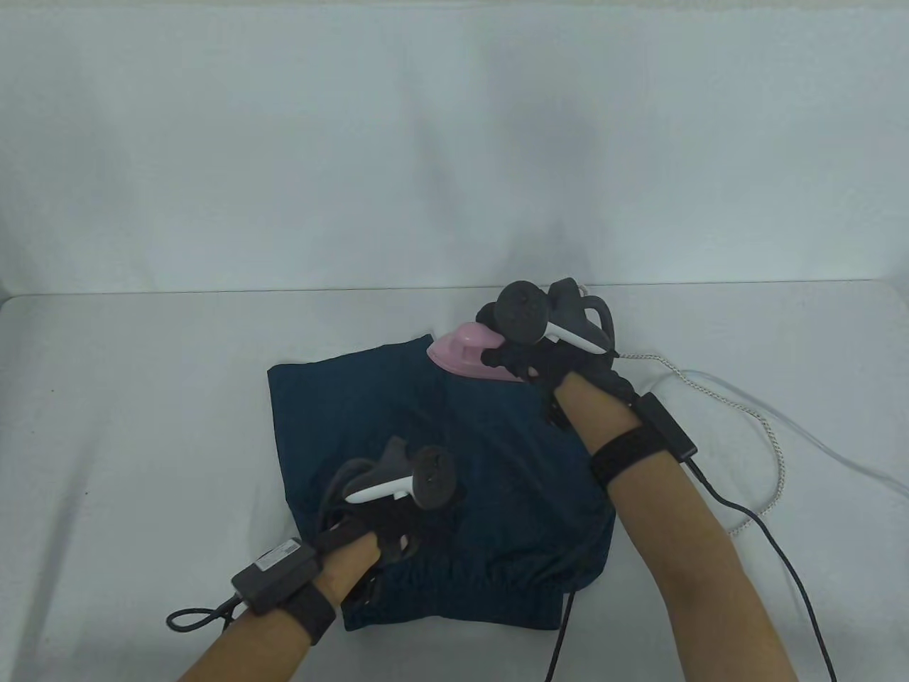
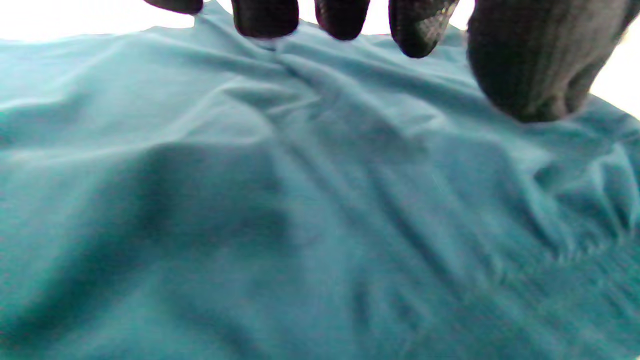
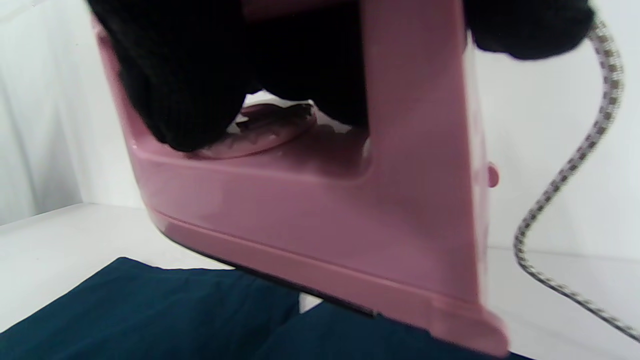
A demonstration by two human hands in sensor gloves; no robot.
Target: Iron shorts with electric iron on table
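Dark teal shorts (image 1: pixel 440 455) lie spread on the white table (image 1: pixel 142 426), waistband toward the front edge. My right hand (image 1: pixel 525 355) grips the handle of a pink electric iron (image 1: pixel 465 349) at the far edge of the shorts, by the leg hems. In the right wrist view the iron (image 3: pixel 320 210) is tilted, its front raised over the shorts (image 3: pixel 150 310). My left hand (image 1: pixel 387 518) rests on the shorts near the waistband; in the left wrist view its fingertips (image 2: pixel 415 30) press down on the wrinkled fabric (image 2: pixel 300 225).
The iron's braided cord (image 1: pixel 753 419) trails right across the table, also seen in the right wrist view (image 3: pixel 580 155). Black glove cables (image 1: pixel 788 554) run off the front edge. A white backdrop (image 1: pixel 454 142) rises behind the table.
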